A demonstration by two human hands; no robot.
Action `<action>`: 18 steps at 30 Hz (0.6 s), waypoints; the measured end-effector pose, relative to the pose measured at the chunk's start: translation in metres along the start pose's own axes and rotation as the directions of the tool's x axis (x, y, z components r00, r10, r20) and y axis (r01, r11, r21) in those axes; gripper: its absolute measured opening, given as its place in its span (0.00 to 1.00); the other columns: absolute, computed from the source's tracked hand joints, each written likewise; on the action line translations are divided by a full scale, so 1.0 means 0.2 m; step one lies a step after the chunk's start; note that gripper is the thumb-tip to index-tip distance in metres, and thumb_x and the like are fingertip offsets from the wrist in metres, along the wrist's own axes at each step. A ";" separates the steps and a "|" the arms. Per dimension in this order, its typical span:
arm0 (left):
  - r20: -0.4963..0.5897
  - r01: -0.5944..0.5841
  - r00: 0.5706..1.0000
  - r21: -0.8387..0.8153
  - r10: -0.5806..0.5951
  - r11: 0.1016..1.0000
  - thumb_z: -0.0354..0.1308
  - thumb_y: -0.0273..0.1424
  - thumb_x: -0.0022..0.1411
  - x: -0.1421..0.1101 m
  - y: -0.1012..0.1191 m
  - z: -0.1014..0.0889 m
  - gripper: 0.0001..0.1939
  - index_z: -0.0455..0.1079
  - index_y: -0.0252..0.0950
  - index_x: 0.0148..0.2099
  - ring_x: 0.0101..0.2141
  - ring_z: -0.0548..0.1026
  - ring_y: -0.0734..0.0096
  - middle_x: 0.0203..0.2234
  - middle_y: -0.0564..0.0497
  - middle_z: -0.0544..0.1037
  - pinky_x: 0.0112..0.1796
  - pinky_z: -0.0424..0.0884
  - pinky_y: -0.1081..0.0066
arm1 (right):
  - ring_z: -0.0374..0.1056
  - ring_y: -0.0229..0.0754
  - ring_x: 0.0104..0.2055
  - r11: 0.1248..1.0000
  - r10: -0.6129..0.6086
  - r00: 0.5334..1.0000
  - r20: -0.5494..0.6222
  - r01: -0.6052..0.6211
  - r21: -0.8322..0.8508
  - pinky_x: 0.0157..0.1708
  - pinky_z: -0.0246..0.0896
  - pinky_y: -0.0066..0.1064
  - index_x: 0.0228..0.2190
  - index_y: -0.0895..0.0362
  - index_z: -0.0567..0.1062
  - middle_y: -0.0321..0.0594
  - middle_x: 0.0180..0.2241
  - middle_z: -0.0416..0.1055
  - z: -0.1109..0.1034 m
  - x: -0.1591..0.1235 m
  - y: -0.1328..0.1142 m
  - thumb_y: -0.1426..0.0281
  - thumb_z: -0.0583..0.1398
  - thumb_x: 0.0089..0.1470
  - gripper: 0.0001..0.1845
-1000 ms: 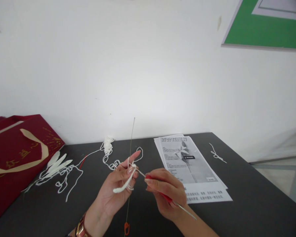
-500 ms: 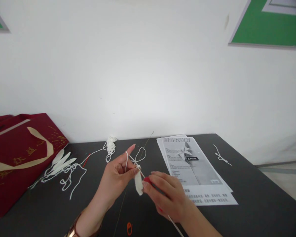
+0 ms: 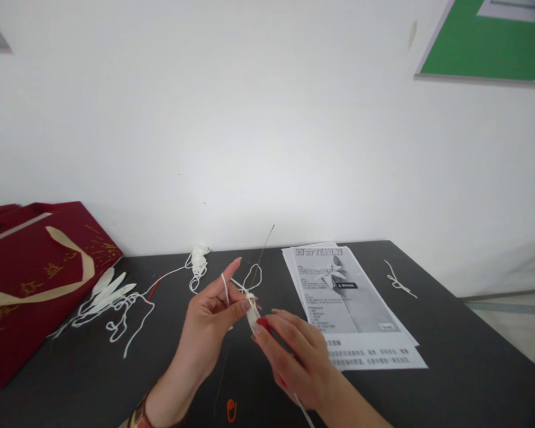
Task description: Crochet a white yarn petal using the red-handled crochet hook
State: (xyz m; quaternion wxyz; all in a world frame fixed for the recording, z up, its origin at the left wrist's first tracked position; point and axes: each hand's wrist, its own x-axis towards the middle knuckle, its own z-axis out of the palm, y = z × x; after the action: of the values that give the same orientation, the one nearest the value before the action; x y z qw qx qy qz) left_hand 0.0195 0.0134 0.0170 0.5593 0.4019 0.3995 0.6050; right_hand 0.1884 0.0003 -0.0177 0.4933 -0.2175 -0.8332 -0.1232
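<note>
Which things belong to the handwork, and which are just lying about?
Probably handwork: held white piece, red-handled tool, white yarn, printed sheets, petal-shaped white pieces.
Probably just lying about: dark red bag, tied white string, perhaps the orange clip.

The left hand [image 3: 209, 321], palm-up a second ago, is turned inward. The white strip [image 3: 252, 316] no longer crosses its palm but points down below the pinch, by the right hand [image 3: 302, 355]. Beyond the grip, a thin wire [image 3: 267, 242] leans farther right.
</note>
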 end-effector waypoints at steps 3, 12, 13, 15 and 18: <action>0.081 0.105 0.992 -0.129 -0.095 0.986 0.69 0.22 0.49 0.01 0.01 -0.02 0.31 0.72 0.43 0.57 0.25 0.73 0.76 0.22 0.57 0.74 0.31 0.68 0.75 | 0.71 0.47 0.44 0.996 0.034 0.999 -0.026 -0.031 0.088 0.42 0.74 0.35 0.47 0.66 0.74 0.53 0.39 0.76 -0.01 0.00 0.00 0.78 0.54 0.59 0.16; 0.146 0.175 0.978 -0.178 -0.149 0.968 0.71 0.21 0.45 0.01 0.02 -0.04 0.31 0.75 0.42 0.53 0.24 0.73 0.77 0.22 0.55 0.77 0.30 0.67 0.77 | 0.72 0.48 0.45 0.963 0.107 0.989 -0.099 -0.078 0.260 0.41 0.74 0.39 0.51 0.62 0.74 0.52 0.40 0.74 0.03 -0.02 0.00 0.79 0.54 0.58 0.20; 0.157 0.185 0.975 -0.176 -0.158 0.967 0.72 0.21 0.44 0.01 0.02 -0.04 0.31 0.75 0.42 0.53 0.24 0.73 0.77 0.21 0.54 0.77 0.29 0.67 0.77 | 0.72 0.48 0.43 0.944 0.150 0.983 -0.105 -0.111 0.312 0.39 0.74 0.38 0.51 0.60 0.74 0.51 0.40 0.75 0.03 -0.02 0.00 0.80 0.55 0.58 0.20; 0.171 0.201 0.970 -0.167 -0.172 0.965 0.72 0.21 0.44 0.00 0.04 -0.04 0.31 0.75 0.41 0.53 0.23 0.72 0.78 0.21 0.54 0.77 0.29 0.67 0.78 | 0.72 0.45 0.40 0.874 0.266 0.960 -0.090 -0.201 0.442 0.36 0.73 0.36 0.51 0.55 0.74 0.47 0.39 0.75 0.03 0.00 -0.01 0.82 0.57 0.56 0.22; 0.165 0.206 0.969 -0.123 -0.185 0.971 0.72 0.21 0.44 0.00 0.07 -0.05 0.31 0.75 0.41 0.53 0.23 0.71 0.79 0.21 0.55 0.76 0.29 0.66 0.78 | 0.72 0.43 0.37 0.711 0.437 0.899 0.013 -0.354 0.608 0.33 0.71 0.34 0.48 0.51 0.76 0.44 0.38 0.76 0.03 0.02 -0.01 0.82 0.59 0.56 0.21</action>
State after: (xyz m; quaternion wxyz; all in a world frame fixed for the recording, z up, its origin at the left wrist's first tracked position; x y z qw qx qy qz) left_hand 0.0054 0.0129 0.0260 0.6718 0.3656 0.3503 0.5407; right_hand 0.1814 0.0020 -0.0167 0.6047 -0.2162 -0.7282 0.2395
